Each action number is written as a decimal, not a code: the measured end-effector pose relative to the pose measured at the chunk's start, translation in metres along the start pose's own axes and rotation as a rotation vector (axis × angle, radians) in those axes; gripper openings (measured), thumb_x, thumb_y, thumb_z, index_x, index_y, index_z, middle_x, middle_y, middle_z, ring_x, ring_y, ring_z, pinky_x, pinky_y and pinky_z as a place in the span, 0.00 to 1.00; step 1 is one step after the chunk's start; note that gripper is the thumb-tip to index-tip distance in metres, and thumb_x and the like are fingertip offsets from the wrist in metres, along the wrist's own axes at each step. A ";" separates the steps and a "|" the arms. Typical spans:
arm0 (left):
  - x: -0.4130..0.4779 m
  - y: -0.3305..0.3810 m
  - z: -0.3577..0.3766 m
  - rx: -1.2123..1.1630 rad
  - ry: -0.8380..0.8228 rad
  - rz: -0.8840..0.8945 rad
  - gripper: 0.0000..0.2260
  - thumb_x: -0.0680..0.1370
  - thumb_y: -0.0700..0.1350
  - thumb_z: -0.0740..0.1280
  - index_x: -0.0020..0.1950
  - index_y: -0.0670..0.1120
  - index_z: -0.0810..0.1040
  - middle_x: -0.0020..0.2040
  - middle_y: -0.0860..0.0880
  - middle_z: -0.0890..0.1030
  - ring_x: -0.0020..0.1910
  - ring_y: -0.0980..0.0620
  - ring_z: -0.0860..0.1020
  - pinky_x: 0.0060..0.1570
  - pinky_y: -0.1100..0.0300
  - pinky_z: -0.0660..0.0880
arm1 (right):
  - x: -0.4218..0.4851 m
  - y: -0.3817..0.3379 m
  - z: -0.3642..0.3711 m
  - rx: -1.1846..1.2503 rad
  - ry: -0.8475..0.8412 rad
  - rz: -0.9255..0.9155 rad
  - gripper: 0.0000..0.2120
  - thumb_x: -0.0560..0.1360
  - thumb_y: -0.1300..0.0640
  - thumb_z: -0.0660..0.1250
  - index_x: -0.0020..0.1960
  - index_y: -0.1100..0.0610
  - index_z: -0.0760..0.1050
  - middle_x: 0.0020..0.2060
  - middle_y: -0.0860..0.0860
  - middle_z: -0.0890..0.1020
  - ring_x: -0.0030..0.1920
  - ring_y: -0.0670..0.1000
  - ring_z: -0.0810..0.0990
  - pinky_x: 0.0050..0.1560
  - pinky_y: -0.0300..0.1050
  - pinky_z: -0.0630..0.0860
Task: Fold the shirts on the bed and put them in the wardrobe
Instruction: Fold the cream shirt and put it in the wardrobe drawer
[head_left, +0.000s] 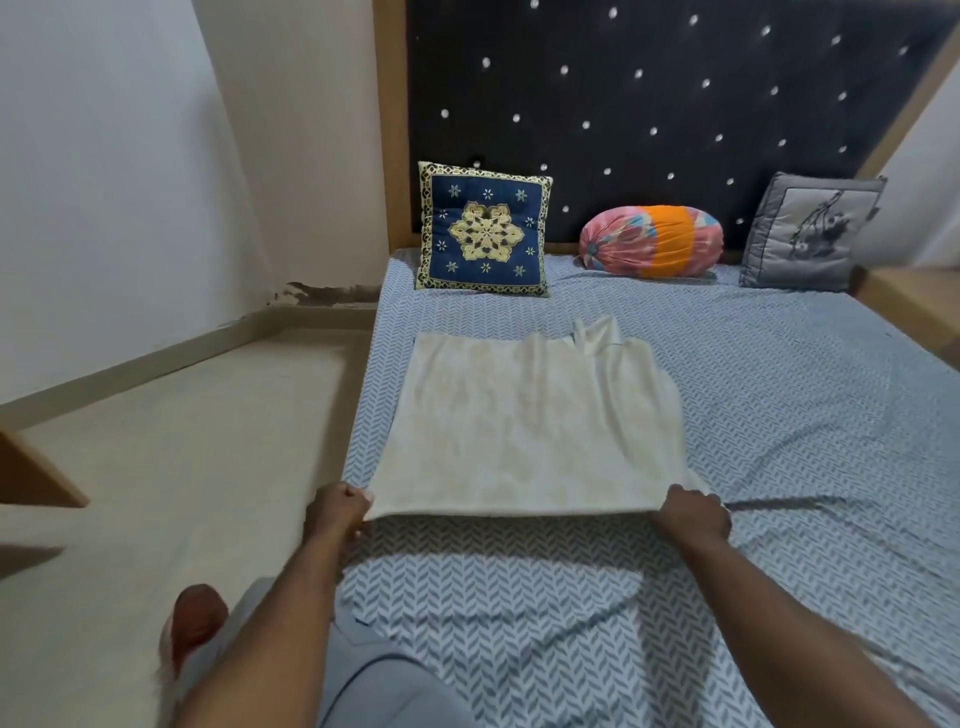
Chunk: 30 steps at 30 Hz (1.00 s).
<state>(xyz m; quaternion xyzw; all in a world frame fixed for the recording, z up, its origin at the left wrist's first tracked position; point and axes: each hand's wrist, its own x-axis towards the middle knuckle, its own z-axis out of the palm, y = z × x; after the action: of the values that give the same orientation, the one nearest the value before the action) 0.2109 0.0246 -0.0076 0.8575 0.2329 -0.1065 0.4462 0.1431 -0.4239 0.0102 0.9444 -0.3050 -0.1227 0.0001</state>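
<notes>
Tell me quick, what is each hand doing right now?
Left hand: closed, gripping the near left corner of the cream shirt.
Right hand: closed, gripping the shirt's near right corner.

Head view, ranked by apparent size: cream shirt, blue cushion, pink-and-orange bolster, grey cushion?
1. cream shirt, largest, though also nearest the camera.
2. blue cushion and grey cushion: too alike to rank.
3. pink-and-orange bolster, smallest.
</notes>
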 end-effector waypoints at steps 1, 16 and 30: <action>-0.007 -0.005 -0.005 0.079 -0.009 0.011 0.09 0.75 0.49 0.70 0.39 0.45 0.77 0.42 0.43 0.82 0.38 0.44 0.82 0.42 0.57 0.77 | -0.008 0.001 0.004 -0.004 0.012 -0.011 0.18 0.79 0.51 0.55 0.64 0.57 0.72 0.61 0.57 0.77 0.63 0.60 0.72 0.57 0.49 0.71; -0.088 -0.045 -0.021 1.140 -0.323 -0.028 0.18 0.77 0.45 0.65 0.66 0.46 0.75 0.59 0.51 0.80 0.53 0.51 0.78 0.53 0.59 0.72 | -0.105 0.050 0.051 -0.073 0.103 -0.008 0.14 0.80 0.57 0.53 0.60 0.55 0.75 0.58 0.54 0.80 0.59 0.56 0.79 0.58 0.48 0.72; -0.089 -0.010 0.095 0.910 -0.445 0.588 0.35 0.75 0.57 0.69 0.77 0.55 0.55 0.68 0.43 0.62 0.67 0.39 0.65 0.61 0.48 0.72 | -0.062 0.085 0.067 0.698 -0.044 0.499 0.25 0.77 0.53 0.63 0.70 0.63 0.65 0.68 0.63 0.70 0.67 0.64 0.70 0.63 0.58 0.71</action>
<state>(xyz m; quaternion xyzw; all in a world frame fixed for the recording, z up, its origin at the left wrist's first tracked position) 0.1311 -0.0751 -0.0357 0.9484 -0.1834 -0.2451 0.0821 0.0298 -0.4523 -0.0337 0.7822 -0.5473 -0.0286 -0.2962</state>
